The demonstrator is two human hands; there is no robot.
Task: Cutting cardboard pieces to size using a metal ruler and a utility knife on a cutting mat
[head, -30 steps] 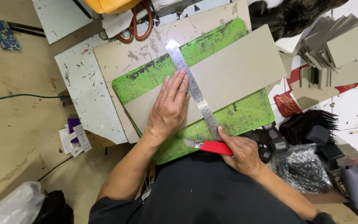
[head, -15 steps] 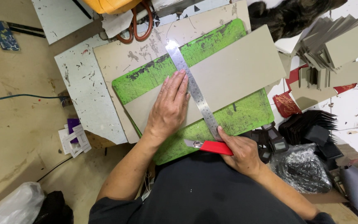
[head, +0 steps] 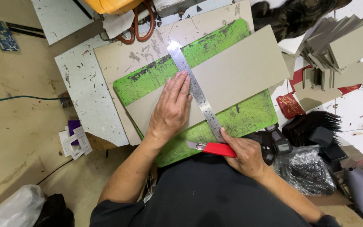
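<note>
Fingers [head: 177, 90] of the left hand [head: 171, 110] are spreading flat and open, pressing on the grey cardboard sheet [head: 232, 73] and bracing the steel ruler [head: 196, 90] just beside them so neither slips. The sheet is lying across the green cutting mat [head: 148, 82], which is shielding the surface beneath. The right hand [head: 244, 155] is closing around a red utility knife [head: 213, 148], its blade end lying over the mat's near edge

Craft workshop, floor-level setup, worn green cutting mat [head: 232, 117] lying on scuffed boards, stacks of cut grey cardboard [head: 337, 46] piling up, steel ruler [head: 196, 90], orange-handled scissors [head: 137, 29] sitting nearby
</note>
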